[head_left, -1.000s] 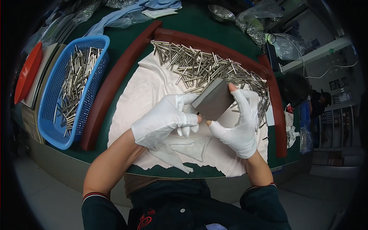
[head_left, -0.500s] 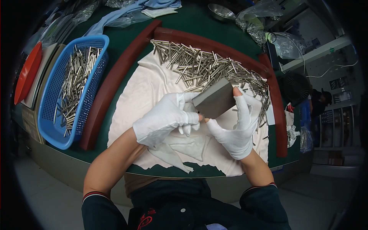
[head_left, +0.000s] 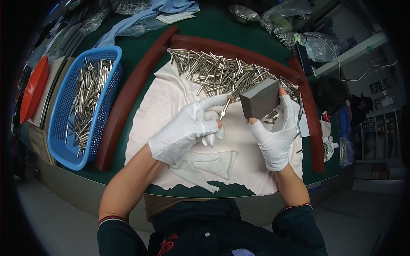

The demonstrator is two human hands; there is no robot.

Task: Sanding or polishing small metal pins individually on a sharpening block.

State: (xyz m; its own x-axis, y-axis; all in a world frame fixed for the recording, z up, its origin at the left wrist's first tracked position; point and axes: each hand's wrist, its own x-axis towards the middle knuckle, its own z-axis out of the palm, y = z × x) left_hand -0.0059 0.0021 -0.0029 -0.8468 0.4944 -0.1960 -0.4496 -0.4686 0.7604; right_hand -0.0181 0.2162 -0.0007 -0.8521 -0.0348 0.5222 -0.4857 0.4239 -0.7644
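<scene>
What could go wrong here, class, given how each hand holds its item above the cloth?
The left hand pinches a thin metal pin by its end only; it might slip onto the white cloth. The right hand holds the grey block over the loose pin pile, so a drop could scatter pins.

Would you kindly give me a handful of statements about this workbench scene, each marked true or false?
1. The right hand holds a grey block. True.
2. The left hand pinches a thin metal pin between its fingertips. True.
3. The blue basket is empty. False: it holds many metal pins.
4. The loose pile of metal pins lies on the white cloth, beyond the hands. True.
5. The grey block rests flat on the cloth. False: it is lifted above it in the hand.
6. The orange tray sits to the right of the basket. False: it sits to its left.
</scene>
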